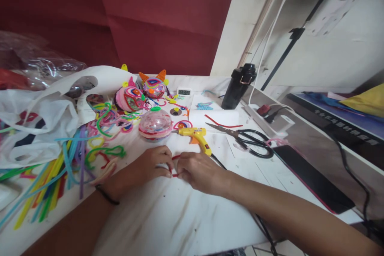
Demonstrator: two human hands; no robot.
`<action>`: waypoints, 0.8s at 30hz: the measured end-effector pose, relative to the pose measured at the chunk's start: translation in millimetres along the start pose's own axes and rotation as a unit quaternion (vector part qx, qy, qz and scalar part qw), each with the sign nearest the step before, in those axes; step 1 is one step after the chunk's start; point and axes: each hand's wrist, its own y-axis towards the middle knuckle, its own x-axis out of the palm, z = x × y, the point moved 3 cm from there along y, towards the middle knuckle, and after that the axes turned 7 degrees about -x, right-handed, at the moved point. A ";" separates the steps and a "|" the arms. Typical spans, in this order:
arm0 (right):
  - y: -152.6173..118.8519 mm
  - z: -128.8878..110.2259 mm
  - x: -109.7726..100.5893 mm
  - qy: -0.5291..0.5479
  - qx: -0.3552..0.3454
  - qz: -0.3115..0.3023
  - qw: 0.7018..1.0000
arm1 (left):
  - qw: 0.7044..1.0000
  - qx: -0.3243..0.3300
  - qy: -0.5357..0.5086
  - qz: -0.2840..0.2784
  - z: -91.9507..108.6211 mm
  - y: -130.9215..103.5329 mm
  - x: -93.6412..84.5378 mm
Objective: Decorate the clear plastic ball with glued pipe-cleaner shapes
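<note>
Your left hand [156, 163] and right hand [199, 170] pinch a red pipe cleaner [175, 175], fingertips nearly together, between the yellow glue gun [192, 132] and the table's [144, 216] front edge. Grip close to the curve and bend gently, avoiding kinks.

From the person's head, the one view faces forward and down across the worktop [168, 220], with the left grip [154, 162] and right grip [199, 172] fairly near, towards six o'clock, and a maroon backdrop [141, 20] farther off at eleven o'clock.
</note>
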 end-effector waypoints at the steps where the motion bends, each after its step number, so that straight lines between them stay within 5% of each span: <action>1: 0.3 0.7 1.2 0.003 -0.002 0.001 1.000 | 1.000 0.001 -0.001 -0.007 0.7 0.2 -1.1; 15: -11.3 8.2 0.7 0.116 -0.017 0.060 0.991 | 1.000 0.011 0.012 -0.021 3.1 2.7 8.9; 20: -18.1 12.5 -9.4 0.194 -0.001 0.100 0.976 | 1.000 0.012 -0.008 0.021 20.9 3.9 12.1; 24: -25.6 14.4 -22.5 0.244 0.017 0.136 0.960 | 0.991 -0.066 -0.058 0.096 38.6 0.6 6.7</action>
